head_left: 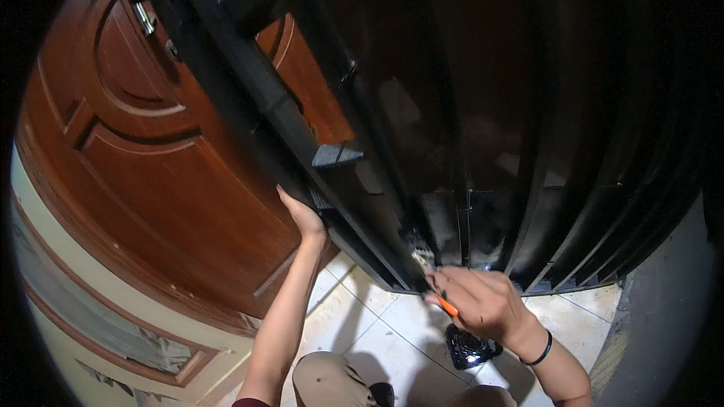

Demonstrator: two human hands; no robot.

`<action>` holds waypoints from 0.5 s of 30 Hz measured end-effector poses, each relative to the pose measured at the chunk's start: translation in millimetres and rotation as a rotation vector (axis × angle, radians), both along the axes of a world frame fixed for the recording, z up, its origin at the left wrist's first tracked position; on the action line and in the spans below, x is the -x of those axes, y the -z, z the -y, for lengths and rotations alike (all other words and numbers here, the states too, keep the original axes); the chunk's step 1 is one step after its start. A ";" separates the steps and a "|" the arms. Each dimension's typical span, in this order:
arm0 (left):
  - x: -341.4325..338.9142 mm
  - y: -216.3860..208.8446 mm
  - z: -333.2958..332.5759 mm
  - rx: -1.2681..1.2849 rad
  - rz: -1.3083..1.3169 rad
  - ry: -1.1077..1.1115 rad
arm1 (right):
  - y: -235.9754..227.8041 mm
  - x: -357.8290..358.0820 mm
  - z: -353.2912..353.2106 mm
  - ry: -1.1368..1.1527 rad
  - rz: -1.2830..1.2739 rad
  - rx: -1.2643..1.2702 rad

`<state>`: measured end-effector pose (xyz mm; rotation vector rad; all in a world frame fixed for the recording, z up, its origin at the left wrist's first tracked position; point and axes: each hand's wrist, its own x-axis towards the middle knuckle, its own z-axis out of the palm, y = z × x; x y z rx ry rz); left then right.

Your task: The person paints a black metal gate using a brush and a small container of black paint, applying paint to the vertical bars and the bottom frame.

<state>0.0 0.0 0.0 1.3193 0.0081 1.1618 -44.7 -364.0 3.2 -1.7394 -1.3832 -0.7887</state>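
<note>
A black metal gate (490, 241) with vertical bars fills the middle and right of the view, its paint glossy in places. My left hand (304, 218) is closed on the gate's left edge, thumb up and most fingers hidden. In my right hand (483, 301) is a paintbrush (422, 256) with an orange handle. Its dark bristles touch or nearly touch a lower bar; the exact contact is hard to see. Below that hand, a small container (471, 348) smeared with glossy black stands on the floor, partly covered by the hand.
A brown panelled wooden door (158, 173) with a metal handle (142, 16) is behind the gate at left. White floor tiles (362, 324) lie beneath, and my knee (329, 378) shows at the bottom. A grey wall or ledge (664, 309) borders the right.
</note>
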 end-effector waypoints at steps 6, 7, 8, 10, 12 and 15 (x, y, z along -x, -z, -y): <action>2.3 7.9 -18.1 0.045 -0.088 -0.267 | -71.2 8.9 -28.0 0.064 0.329 -0.067; 8.5 2.0 -14.4 0.050 -0.109 -0.222 | -71.7 14.9 -33.8 0.111 0.365 -0.094; 11.2 -3.2 -2.7 0.074 -0.111 -0.166 | -64.2 13.8 -35.6 0.153 0.431 -0.046; 15.2 -10.8 9.7 0.093 -0.121 -0.147 | -35.2 15.6 -41.0 0.204 0.515 0.144; 13.4 -9.8 17.8 0.096 -0.156 -0.215 | 10.8 18.6 -38.2 0.267 0.564 0.306; 14.0 -8.4 21.4 0.090 -0.181 -0.206 | 42.0 38.2 -32.0 0.189 0.342 0.400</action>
